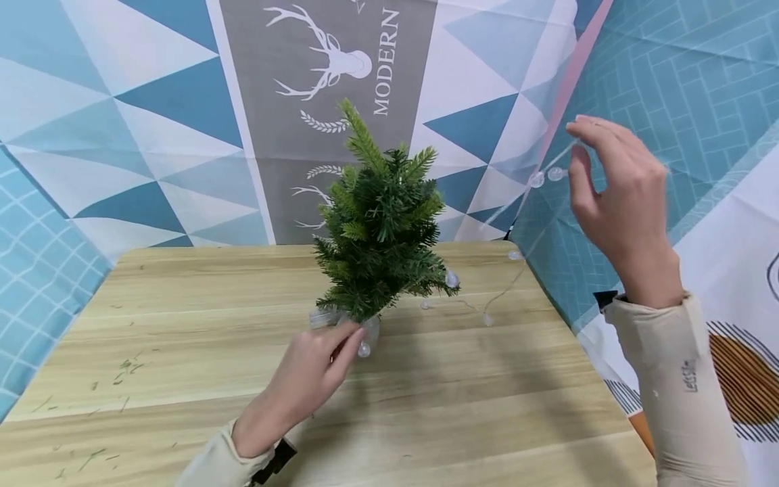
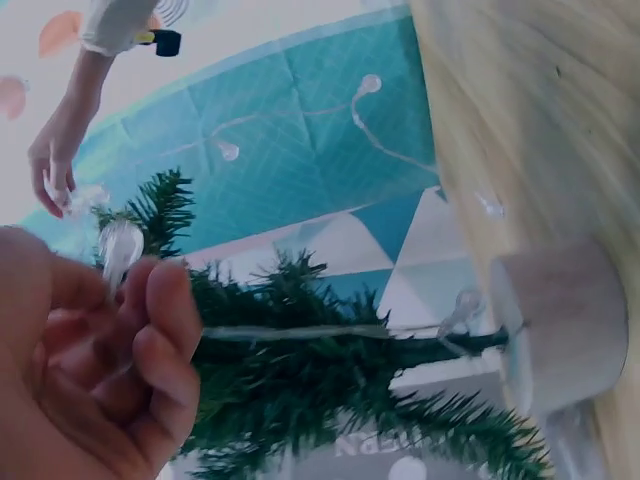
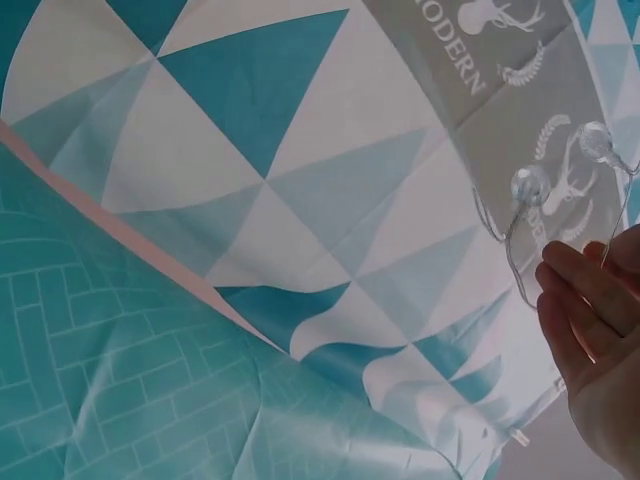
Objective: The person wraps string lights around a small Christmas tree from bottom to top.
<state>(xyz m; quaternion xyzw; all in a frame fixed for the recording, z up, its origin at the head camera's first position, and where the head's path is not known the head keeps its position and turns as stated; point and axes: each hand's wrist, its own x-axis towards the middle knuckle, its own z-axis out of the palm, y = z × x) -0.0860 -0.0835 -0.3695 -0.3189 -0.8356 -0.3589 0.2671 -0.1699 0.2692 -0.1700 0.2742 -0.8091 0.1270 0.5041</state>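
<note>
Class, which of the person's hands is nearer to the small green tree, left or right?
Left. The left hand is just in front of the tree, by its lower branches; the right hand is raised well off to the right, apart from it.

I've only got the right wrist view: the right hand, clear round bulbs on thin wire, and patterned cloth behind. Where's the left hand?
Observer: The head view shows the left hand on the near side of a small green artificial tree.
Operator: Is it holding anything?
Observer: Yes, its fingers pinch the clear wire string of round bulbs.
Operator: And what does the tree stand on?
Observer: A pale, round base, seen in the left wrist view.
</note>
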